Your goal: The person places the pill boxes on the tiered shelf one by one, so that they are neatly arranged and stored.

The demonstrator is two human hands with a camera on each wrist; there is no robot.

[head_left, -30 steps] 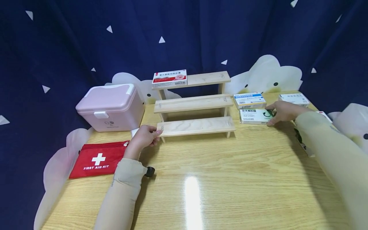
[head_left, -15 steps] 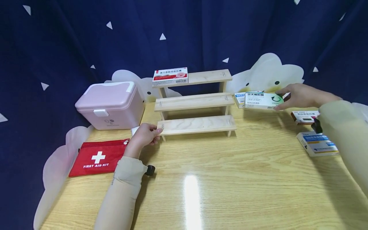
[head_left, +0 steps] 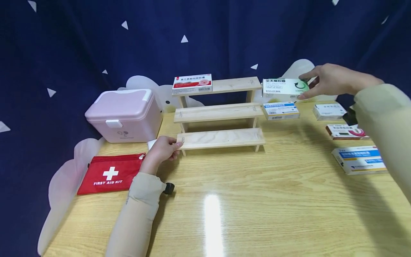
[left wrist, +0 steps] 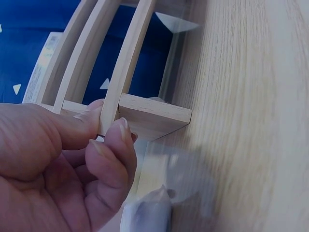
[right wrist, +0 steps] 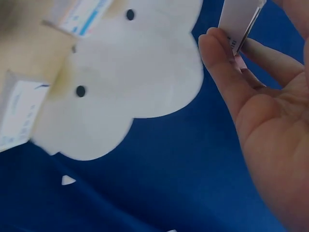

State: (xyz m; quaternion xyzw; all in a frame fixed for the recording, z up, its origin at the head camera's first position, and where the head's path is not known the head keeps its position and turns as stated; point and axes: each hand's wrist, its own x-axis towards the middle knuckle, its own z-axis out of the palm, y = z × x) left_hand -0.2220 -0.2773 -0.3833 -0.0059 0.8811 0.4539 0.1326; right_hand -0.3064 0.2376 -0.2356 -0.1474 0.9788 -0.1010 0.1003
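My right hand (head_left: 334,79) pinches the right end of a white and green medicine box (head_left: 280,88), raised to about the top step's height, just right of the wooden three-step rack (head_left: 221,139). In the right wrist view only a pale end of that medicine box (right wrist: 239,21) shows between thumb and fingers. My left hand (head_left: 163,149) grips the left end of the rack's lowest step. Up close, the left wrist view has the left thumb and fingers (left wrist: 113,164) pinching the edge of that wooden board (left wrist: 116,92). A red and white medicine box (head_left: 192,84) lies on the top step's left half.
A blue and white medicine box (head_left: 281,111) lies beside the rack. Farther right are a white box (head_left: 329,111), a red and white box (head_left: 346,132) and another blue one (head_left: 359,160). At left stand a pink case (head_left: 123,116) and a red first aid pouch (head_left: 112,175).
My right hand has lifted the white and green box off the table, up and slightly left past the blue box. The left hand keeps its grip on the rack.
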